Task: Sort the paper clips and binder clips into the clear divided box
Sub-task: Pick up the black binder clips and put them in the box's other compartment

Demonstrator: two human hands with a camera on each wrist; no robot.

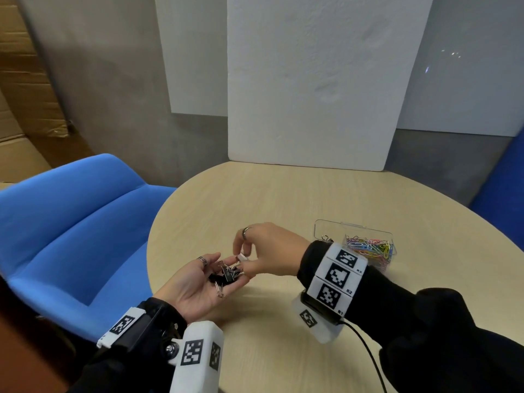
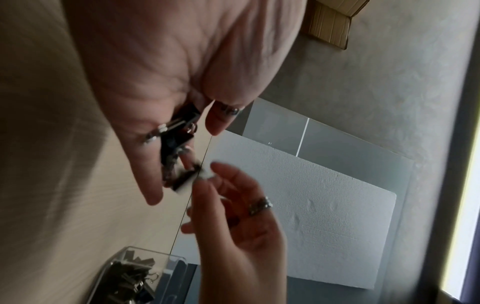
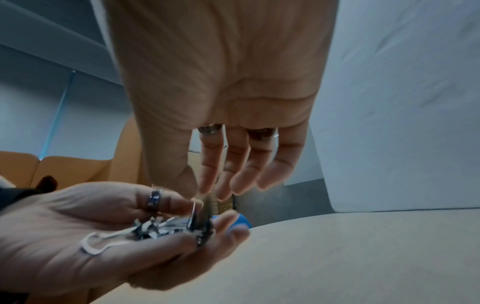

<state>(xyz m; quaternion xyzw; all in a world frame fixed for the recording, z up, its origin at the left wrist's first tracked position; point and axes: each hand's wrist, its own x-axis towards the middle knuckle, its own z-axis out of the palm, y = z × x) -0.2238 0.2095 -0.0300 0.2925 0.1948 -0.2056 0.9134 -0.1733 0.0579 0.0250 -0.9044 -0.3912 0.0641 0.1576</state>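
Note:
My left hand [image 1: 198, 285] lies palm up over the table's near left edge, its fingers loosely cupped. Several black binder clips [image 1: 228, 275] with silver handles lie in that palm, also seen in the right wrist view as binder clips [image 3: 166, 228]. My right hand [image 1: 243, 256] hovers just above them, and its thumb and forefinger pinch a small white clip [image 1: 242, 256]. The clear divided box [image 1: 326, 226] stands open to the right. Coloured paper clips [image 1: 371, 246] fill its right part. Binder clips [image 2: 127, 275] fill its left part.
The round pale wooden table [image 1: 283, 199] has bare surface in front of and behind my hands. A blue chair [image 1: 79, 222] stands close on the left. White foam boards [image 1: 312, 95] lean against the wall behind. A black cable [image 1: 365, 350] hangs from my right wrist.

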